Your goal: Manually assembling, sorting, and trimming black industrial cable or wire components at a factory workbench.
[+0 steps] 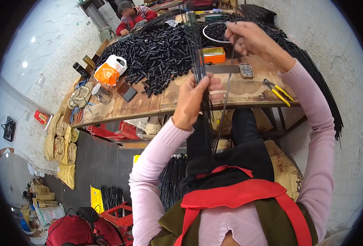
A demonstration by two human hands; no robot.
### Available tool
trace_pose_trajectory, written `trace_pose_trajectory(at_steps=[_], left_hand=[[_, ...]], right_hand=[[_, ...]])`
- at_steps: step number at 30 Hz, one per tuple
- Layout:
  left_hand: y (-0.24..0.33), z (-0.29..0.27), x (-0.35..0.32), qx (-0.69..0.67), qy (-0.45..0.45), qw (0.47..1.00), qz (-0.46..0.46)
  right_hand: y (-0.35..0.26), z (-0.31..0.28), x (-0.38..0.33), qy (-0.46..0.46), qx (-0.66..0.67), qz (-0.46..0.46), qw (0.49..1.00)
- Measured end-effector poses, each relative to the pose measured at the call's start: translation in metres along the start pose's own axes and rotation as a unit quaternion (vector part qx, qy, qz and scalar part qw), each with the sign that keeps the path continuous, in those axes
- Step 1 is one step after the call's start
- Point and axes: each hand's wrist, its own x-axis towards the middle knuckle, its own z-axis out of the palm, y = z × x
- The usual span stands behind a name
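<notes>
My left hand (193, 98), at the table's front edge, is closed around a bundle of thin dark rods (195, 53) that stands upright. To its right, my raised right hand (253, 39) pinches the upper part of a single thin black rod (229, 82). This rod slants down past the table edge toward my lap, apart from the bundle at its top. Slight motion blur softens the fingers of both hands. Below my right hand lie a small tin of tiny metal pieces (246, 71) and an orange box (213, 55).
A large heap of short black parts (157, 49) covers the wooden table (148, 104). Yellow-handled pliers (280, 92) lie at right; a phone (126, 92), metal mug (102, 93) and plastic bag (109, 72) at left. A person in red (136, 18) sits across. Long black rods (312, 74) hang over the right edge.
</notes>
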Motion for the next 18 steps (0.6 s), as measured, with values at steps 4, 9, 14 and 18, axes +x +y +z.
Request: trace_pose_trajectory(at_steps=[4, 9, 14, 18], left_hand=[[0.012, -0.021, 0.009, 0.052, 0.018, 0.998, 0.019], [0.034, -0.03, 0.009, 0.085, -0.023, 0.996, 0.022], [0.04, -0.025, 0.004, 0.079, -0.05, 0.996, -0.001], [0.034, -0.007, -0.001, 0.052, -0.044, 0.997, -0.032]], right_hand=[[0.009, -0.04, 0.024, 0.038, 0.027, 0.004, 0.999], [0.006, -0.05, 0.043, 0.018, 0.104, -0.008, 0.994], [0.012, -0.021, 0.044, 0.017, 0.062, -0.017, 0.998], [0.013, 0.001, 0.046, -0.011, 0.085, -0.029, 0.996]])
